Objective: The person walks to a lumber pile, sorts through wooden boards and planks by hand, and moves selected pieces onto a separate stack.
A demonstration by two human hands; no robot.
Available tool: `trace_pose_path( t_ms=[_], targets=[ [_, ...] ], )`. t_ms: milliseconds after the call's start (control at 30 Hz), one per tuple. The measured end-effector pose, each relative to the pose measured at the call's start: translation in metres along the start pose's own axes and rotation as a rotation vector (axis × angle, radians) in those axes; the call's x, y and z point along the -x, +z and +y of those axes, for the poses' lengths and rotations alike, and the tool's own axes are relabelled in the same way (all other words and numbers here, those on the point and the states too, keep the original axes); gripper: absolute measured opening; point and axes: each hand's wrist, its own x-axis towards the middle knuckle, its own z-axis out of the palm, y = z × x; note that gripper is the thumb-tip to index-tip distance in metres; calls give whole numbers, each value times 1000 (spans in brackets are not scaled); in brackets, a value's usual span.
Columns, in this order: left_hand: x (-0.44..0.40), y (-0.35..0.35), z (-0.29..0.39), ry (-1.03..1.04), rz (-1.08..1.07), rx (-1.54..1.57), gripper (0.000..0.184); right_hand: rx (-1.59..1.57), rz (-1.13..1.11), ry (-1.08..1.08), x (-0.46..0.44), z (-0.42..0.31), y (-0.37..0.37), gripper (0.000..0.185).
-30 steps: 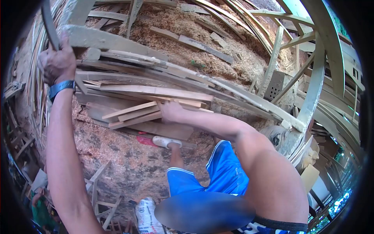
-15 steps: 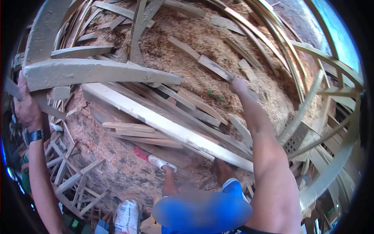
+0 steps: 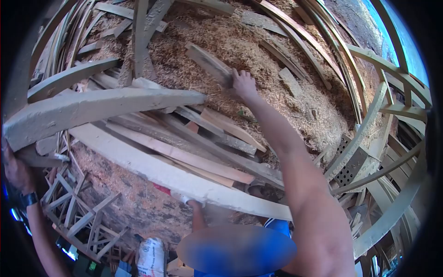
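Note:
My left hand [image 3: 18, 173] is at the far left, below the end of a thick curved timber [image 3: 101, 106]. Its fingers go up against that end and are partly hidden; it appears to grip it. My right hand [image 3: 245, 87] reaches out over the sawdust, back of the hand up. It is at the near end of a short wooden board [image 3: 207, 62], fingers bent around that end, which is blurred. Between my arms, a long pale curved beam [image 3: 184, 179] slants across in front of my legs, beside several stacked planks [image 3: 184, 157].
Sawdust [image 3: 258, 51] and loose offcuts cover the ground. Tall curved ribs [image 3: 357, 138] stand at the right, with a perforated block [image 3: 344, 171] among them. Crossed wooden sticks [image 3: 92, 217] are at the lower left, near a white printed sack [image 3: 151, 258].
My right hand has moved left and forward with the short board, which now overlaps another board. The thick timber's left end and my left hand have shifted left and down. The view has turned slightly.

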Motion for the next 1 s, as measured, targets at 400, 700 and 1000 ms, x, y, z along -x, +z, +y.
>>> trace_pose_path(
  t_ms=[400,700,1000],
  targets=[
    [-41,-67,95,-48,210,-220,37,-301,-169,271,31,-13,39,61],
    [-46,-68,115,-265,229,883,40,209,-353,367,125,67,-76,49],
    [-48,-85,132,-516,160,669,59,379,-147,443,217,68,-188,65]
  ],
)
